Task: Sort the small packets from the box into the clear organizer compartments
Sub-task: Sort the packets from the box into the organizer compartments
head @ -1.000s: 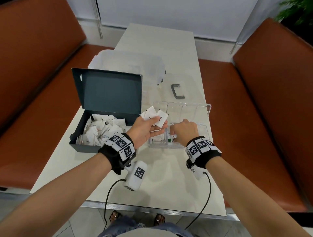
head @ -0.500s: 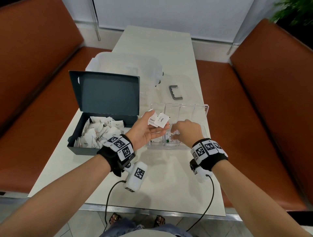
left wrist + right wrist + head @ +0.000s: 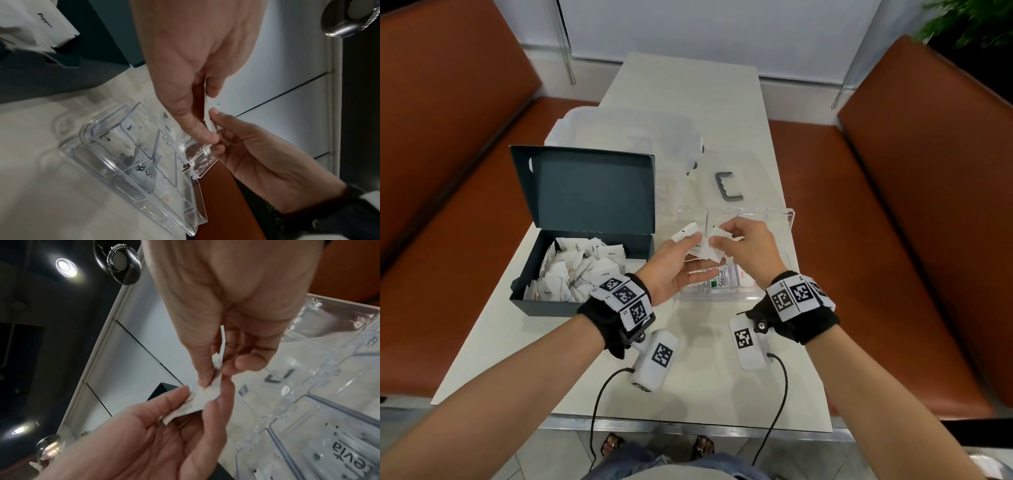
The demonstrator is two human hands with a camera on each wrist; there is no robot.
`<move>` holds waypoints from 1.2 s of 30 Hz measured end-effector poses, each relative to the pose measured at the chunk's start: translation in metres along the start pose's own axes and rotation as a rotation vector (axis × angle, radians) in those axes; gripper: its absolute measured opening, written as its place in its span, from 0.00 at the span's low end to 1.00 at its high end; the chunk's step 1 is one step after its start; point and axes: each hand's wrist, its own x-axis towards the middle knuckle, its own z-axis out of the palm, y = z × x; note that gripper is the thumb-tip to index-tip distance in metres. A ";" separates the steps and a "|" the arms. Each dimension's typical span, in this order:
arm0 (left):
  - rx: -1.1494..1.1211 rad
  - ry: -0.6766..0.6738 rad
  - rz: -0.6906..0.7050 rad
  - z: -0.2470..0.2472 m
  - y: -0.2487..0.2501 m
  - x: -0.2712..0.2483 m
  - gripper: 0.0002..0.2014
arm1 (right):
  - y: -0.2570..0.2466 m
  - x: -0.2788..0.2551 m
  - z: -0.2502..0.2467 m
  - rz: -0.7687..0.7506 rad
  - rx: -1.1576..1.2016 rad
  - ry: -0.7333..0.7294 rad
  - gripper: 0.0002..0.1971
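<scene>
The right hand point(image 3: 751, 250), down in the organizer point(image 3: 787, 219) half a second ago, is now raised, pinching a packet point(image 3: 717, 253) from the few the left hand point(image 3: 674, 270) grips. At nine o'clock, the box point(image 3: 544, 305) stays on the bench point(image 3: 698, 370).

Wrists: black bands point(image 3: 616, 310) with white tags — square black-and-white codes.
Cameras: white blocks point(image 3: 655, 358), black cables point(image 3: 599, 404).
Arms: bare — no sleeves.
Feet: sandals point(image 3: 613, 443).
</scene>
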 end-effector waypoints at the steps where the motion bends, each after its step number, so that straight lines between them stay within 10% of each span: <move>1: 0.017 0.009 0.005 -0.001 -0.001 0.000 0.09 | 0.000 0.001 -0.002 0.003 0.020 0.015 0.06; 7: 0.060 0.114 0.055 -0.007 -0.003 0.005 0.05 | 0.001 0.004 -0.013 0.105 0.222 0.027 0.03; 15: 0.124 0.040 0.091 -0.014 0.002 0.003 0.07 | -0.016 -0.001 -0.024 -0.095 -0.067 -0.291 0.17; 36: 0.175 -0.174 -0.108 -0.004 0.012 -0.010 0.08 | -0.003 0.012 -0.002 -0.359 -0.406 -0.250 0.22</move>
